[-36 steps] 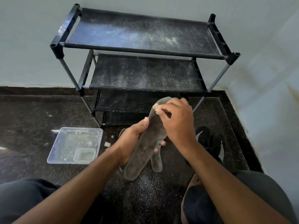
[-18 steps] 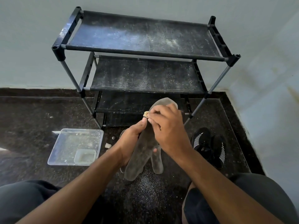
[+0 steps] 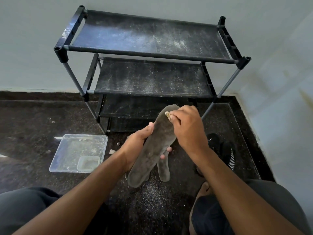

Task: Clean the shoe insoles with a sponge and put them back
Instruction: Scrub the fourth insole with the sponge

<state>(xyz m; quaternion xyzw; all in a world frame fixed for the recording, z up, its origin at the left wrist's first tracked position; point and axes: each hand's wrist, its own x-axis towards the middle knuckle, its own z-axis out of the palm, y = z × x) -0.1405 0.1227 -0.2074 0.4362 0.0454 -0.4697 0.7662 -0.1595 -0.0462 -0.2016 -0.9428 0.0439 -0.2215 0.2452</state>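
A long grey insole (image 3: 153, 148) is held up in front of me, toe end pointing away. My left hand (image 3: 137, 143) grips it around the middle from the left, fingertips showing on its right edge. My right hand (image 3: 188, 128) pinches a small yellowish sponge (image 3: 167, 114) and presses it onto the insole near the toe end. A second grey insole (image 3: 164, 170) lies on the dark floor below, partly hidden by the first. A pair of black shoes (image 3: 225, 151) with white stripes sits on the floor to the right.
A black three-tier shoe rack (image 3: 152, 55), dusty, stands against the wall ahead. A clear plastic tray (image 3: 67, 150) holding a small tub (image 3: 89, 162) lies on the floor at left. Pale crumbs lie on the floor under the insoles. A wall closes the right side.
My right hand slid the sponge down toward the insole's middle, then back up near the toe end. My left hand kept its grip on the insole.
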